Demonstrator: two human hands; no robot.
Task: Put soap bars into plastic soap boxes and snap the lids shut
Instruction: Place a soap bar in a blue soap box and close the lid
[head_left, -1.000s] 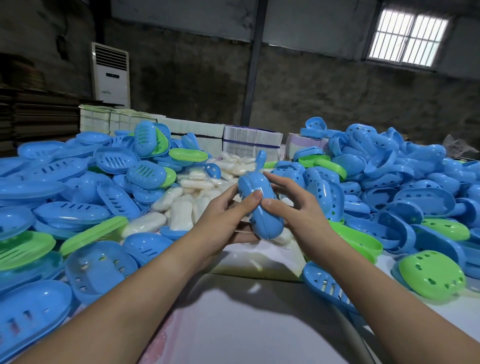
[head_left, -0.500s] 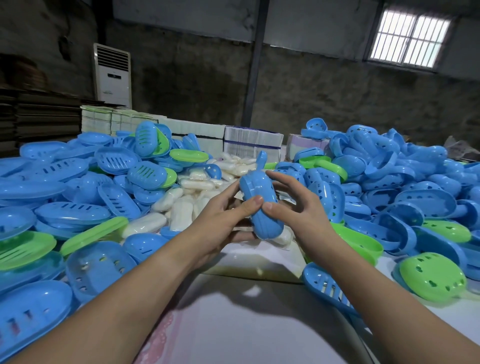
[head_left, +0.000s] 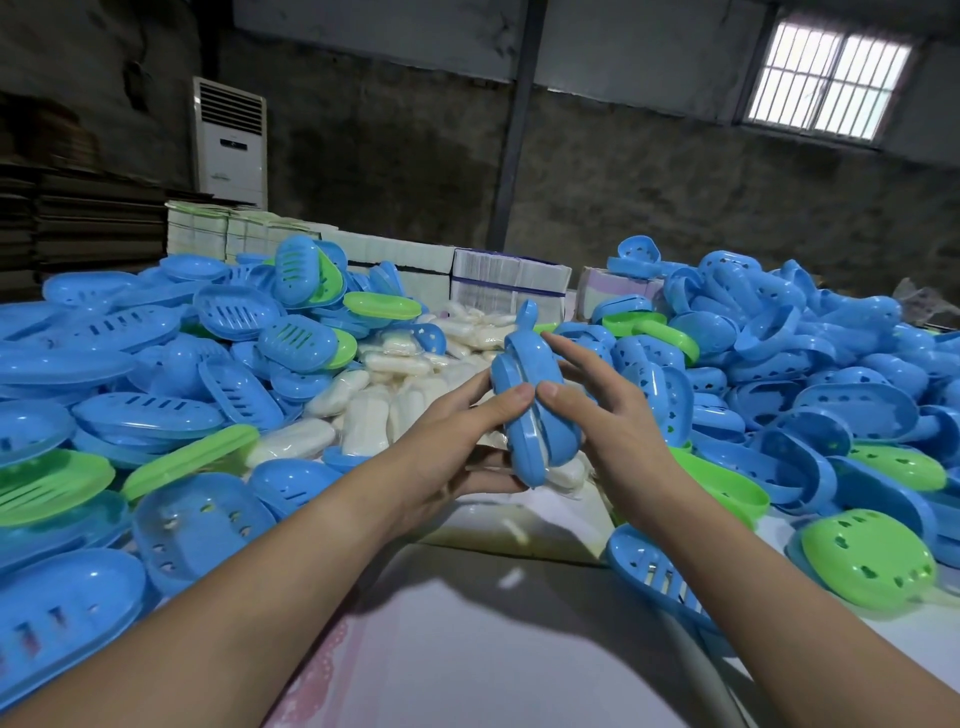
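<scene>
A blue plastic soap box (head_left: 535, 410) stands on edge above the table's middle, held between both hands. Its two halves sit together with a thin gap, and pale soap shows at the lower seam. My left hand (head_left: 457, 441) grips it from the left, thumb pressed on the upper edge and fingers curled underneath. My right hand (head_left: 602, 410) holds its right side, thumb meeting the left thumb and fingers spread behind the box. Wrapped white soap bars (head_left: 363, 410) lie heaped just behind my hands.
Blue and green box bases with slots (head_left: 135, 364) pile up on the left. Blue and green lids (head_left: 810, 374) pile up on the right, one green lid (head_left: 867, 556) near the front. Stacked cartons (head_left: 509, 286) stand at the back. White table surface (head_left: 467, 639) lies in front.
Both hands have shifted their hold on the box slightly. It has tipped a little, so the seam between the halves now faces me more.
</scene>
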